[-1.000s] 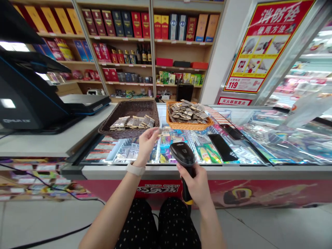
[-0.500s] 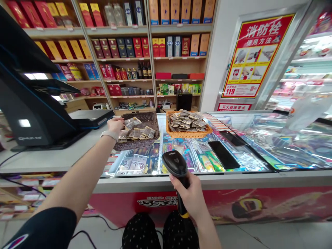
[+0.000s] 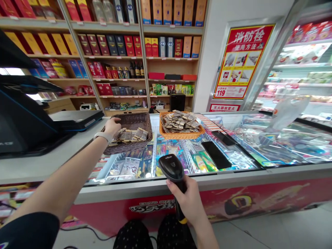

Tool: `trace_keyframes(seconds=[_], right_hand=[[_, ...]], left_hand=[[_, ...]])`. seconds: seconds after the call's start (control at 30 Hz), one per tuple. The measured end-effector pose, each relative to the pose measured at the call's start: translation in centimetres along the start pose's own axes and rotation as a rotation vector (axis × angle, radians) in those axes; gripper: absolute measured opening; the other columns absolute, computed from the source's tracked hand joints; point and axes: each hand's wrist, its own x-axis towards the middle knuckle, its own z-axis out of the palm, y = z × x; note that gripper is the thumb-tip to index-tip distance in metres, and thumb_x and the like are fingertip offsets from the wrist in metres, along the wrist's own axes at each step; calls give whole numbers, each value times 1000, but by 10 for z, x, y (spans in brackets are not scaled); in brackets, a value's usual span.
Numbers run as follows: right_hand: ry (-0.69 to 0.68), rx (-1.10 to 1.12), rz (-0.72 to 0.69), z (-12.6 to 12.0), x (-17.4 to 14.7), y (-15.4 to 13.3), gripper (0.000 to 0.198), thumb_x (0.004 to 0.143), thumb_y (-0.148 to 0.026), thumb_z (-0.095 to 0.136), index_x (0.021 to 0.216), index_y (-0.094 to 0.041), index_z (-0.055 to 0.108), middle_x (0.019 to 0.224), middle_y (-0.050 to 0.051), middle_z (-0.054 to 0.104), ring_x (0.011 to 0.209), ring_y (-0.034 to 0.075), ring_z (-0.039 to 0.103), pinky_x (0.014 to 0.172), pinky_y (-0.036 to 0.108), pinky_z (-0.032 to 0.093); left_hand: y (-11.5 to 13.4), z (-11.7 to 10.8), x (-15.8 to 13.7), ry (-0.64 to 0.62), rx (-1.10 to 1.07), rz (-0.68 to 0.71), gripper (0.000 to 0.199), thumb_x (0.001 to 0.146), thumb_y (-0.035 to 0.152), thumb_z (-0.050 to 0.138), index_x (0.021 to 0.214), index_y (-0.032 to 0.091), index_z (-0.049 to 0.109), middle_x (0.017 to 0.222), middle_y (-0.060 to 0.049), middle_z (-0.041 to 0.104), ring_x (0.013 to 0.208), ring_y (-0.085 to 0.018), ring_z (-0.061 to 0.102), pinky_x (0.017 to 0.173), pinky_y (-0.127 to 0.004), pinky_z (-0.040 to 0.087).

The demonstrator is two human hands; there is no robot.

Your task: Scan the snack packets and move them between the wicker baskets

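My left hand (image 3: 112,127) is over the left side of a dark brown wicker basket (image 3: 142,119). The fingers that show are apart, and I see nothing held between them; some are hidden. Small flat packets (image 3: 133,134) lie in a row along the near side of this basket, just right of the hand. In my right hand (image 3: 188,199) is a black barcode scanner (image 3: 171,167), gripped by its handle, its head tilted up in front of the freezer's edge. An orange wicker basket (image 3: 181,136), heaped with similar packets (image 3: 180,121), stands to the right of the brown one.
Both baskets rest on a glass-topped freezer (image 3: 166,185) with packaged goods inside. Two phones, a nearer one (image 3: 216,154) and a farther one (image 3: 223,137), lie on the glass. A weighing scale (image 3: 77,119) stands on the left counter. A clear plastic bag (image 3: 287,112) is at the right.
The packet held up in my left hand is no longer seen there. That hand has come down slightly at the basket's left side. The view has shifted; the right hand still holds the scanner.
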Motion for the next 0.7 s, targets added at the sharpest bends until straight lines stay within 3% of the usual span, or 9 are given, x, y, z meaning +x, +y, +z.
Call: trace_keyframes(seconds=[0.13,0.3,0.4,0.5,0.6,0.7], right_hand=[[79,1,-10,-4,1,1,37,86,-50,70,76,-14,74,60,1,60,59,16,50,56,26,39],[166,-8,30,-19,-1,6,41,85,-53,70,75,-14,74,60,1,59,60,17,51,57,28,41],[196,-13,45,-32,-3,10,42,85,-54,70,74,-14,74,59,1,58,59,17,50,57,28,41],[225,-7,41,-43,-4,12,42,85,-54,70,76,-14,75,60,1,61,59,18,52,58,29,43],[241,-7,49,-51,-4,13,41,86,-54,70,77,-14,75,61,2,63,59,19,54,58,29,44],[251,-11,47,-56,-4,13,40,86,-53,70,77,-14,75,61,2,64,60,19,55,58,28,44]], left_hand=[[47,24,-25,-147,-22,167,50,68,13,60,117,19,72,96,-7,75,86,-26,70,85,-34,55],[111,90,-68,-347,16,387,30,79,19,63,108,18,72,113,-12,76,105,-28,71,93,-32,52],[136,124,-81,-470,168,356,28,84,23,61,110,16,70,111,-18,76,108,-32,70,90,-34,51],[149,145,-82,-427,287,287,34,84,29,64,115,14,68,114,-23,74,114,-37,69,93,-39,49],[154,155,-78,-376,297,218,38,78,30,72,112,14,68,115,-27,73,117,-41,67,95,-44,48],[153,153,-72,-378,174,177,32,71,20,77,101,16,70,110,-25,74,112,-41,70,90,-43,51]])
